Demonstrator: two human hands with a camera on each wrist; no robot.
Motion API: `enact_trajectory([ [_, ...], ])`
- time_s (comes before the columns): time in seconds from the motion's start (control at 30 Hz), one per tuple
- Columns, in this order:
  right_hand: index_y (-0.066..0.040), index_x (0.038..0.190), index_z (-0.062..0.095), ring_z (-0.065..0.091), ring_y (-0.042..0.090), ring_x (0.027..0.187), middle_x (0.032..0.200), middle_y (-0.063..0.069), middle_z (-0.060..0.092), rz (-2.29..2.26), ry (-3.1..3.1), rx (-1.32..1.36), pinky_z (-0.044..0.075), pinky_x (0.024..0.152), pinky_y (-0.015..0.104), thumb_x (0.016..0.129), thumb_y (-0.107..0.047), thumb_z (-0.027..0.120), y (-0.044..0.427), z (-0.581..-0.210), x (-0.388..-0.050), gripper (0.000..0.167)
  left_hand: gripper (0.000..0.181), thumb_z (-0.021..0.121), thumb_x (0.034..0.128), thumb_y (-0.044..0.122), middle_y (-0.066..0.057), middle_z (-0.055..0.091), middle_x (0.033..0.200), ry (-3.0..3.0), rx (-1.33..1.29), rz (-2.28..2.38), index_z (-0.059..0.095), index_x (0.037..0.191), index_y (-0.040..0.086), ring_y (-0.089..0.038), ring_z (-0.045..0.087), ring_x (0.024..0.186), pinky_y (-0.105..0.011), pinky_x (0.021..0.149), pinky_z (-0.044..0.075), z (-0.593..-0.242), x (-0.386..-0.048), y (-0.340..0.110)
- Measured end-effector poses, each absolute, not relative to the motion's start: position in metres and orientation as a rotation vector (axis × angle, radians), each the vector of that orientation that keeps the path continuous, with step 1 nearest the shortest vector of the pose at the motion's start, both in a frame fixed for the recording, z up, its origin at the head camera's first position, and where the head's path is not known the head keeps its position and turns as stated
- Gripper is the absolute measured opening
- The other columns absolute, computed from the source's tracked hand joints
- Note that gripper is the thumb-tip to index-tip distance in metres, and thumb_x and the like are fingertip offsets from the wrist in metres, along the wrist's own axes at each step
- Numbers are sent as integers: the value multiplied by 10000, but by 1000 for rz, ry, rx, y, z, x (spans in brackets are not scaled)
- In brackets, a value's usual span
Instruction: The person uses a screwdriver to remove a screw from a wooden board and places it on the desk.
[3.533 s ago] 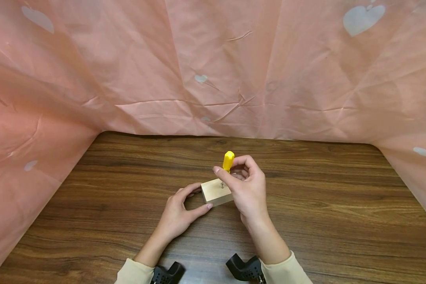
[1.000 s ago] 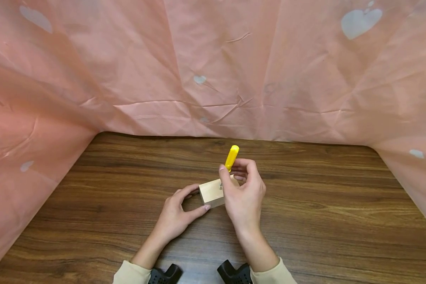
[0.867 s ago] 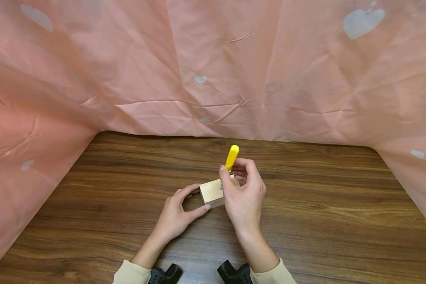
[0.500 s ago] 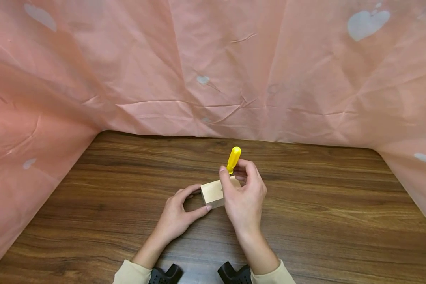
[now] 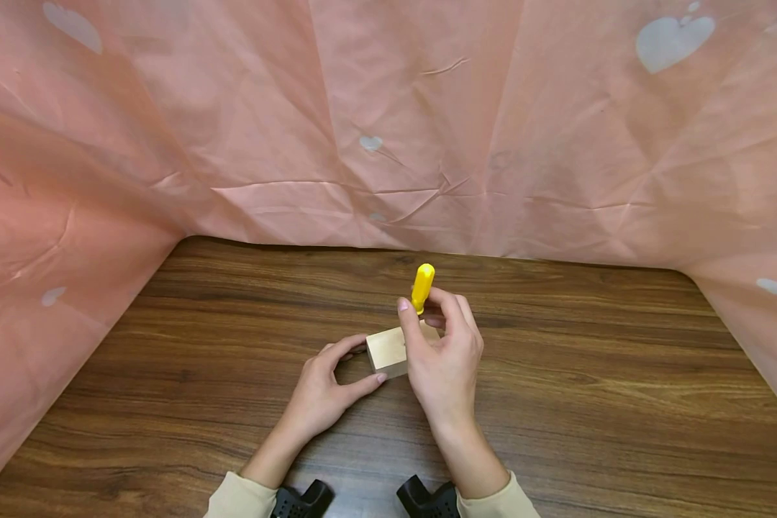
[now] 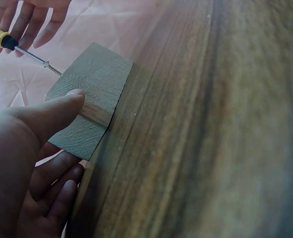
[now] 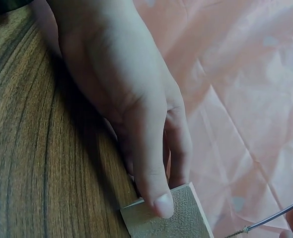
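In the head view, my left hand (image 5: pixel 320 396) grips the left end of a small pale wooden block (image 5: pixel 385 349) on the table, thumb on the near side. My right hand (image 5: pixel 447 360) pinches a yellow-handled screwdriver (image 5: pixel 423 288) between thumb and fingers, leaning slightly right over the block. The left wrist view shows the black collar and steel shank of the screwdriver (image 6: pixel 30 54) in line with a screw (image 6: pixel 53 69) standing in the block (image 6: pixel 94 69). From the right wrist, the left thumb presses on the block (image 7: pixel 179 223). My right hand mostly hides the screw from above.
Dark brown wood-grain table (image 5: pixel 596 388) lies under both hands. A pink curtain (image 5: pixel 388 108) with pale hearts closes off the back and sides. Black wrist cameras (image 5: pixel 303 498) sit at both cuffs near the front edge.
Since the earliest frame, my right hand has shifted left and covers more of the block and screw. Over the last second the screwdriver handle has tilted a little more upright. My left hand stays put.
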State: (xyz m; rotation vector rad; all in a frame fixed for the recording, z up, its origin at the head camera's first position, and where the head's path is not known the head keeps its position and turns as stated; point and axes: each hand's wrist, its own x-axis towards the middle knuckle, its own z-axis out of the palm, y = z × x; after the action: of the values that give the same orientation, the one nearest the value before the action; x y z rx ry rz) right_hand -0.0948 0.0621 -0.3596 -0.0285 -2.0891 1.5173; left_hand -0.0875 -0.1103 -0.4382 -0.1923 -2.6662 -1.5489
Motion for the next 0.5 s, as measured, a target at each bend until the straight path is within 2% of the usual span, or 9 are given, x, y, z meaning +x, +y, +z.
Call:
enact_trajectory([
  [0.17, -96, 1097, 816, 701, 155, 949, 1010, 41, 719, 1519, -2085, -12, 551, 860, 242, 945, -164, 836, 62, -360, -95, 168, 548, 937, 849, 298, 20, 771, 1311, -2668, -194, -1550, 729, 1353, 249, -214, 686, 1303, -526, 1159, 495, -438, -88, -110],
  [0.27, -102, 1143, 815, 700, 156, 946, 1018, 48, 716, 1525, -2080, 4, 562, 863, 235, 945, -136, 829, 63, -360, -94, 201, 549, 937, 849, 299, 21, 773, 1310, -2669, -192, -1545, 729, 1354, 248, -216, 687, 1301, -526, 1157, 496, -439, -88, -110],
  [0.4, -83, 1248, 743, 703, 161, 945, 1048, 59, 747, 1569, -2065, 4, 576, 880, 237, 944, -99, 822, 63, -360, -94, 314, 551, 937, 847, 298, 19, 773, 1310, -2669, -187, -1539, 729, 1355, 242, -219, 688, 1300, -523, 1155, 498, -439, -88, -110],
  [0.5, -65, 1238, 698, 712, 164, 955, 1056, 67, 772, 1592, -2058, -10, 578, 890, 240, 940, -75, 809, 63, -359, -95, 318, 554, 939, 844, 296, 15, 774, 1308, -2667, -186, -1537, 730, 1354, 236, -219, 690, 1296, -521, 1154, 500, -440, -88, -110],
])
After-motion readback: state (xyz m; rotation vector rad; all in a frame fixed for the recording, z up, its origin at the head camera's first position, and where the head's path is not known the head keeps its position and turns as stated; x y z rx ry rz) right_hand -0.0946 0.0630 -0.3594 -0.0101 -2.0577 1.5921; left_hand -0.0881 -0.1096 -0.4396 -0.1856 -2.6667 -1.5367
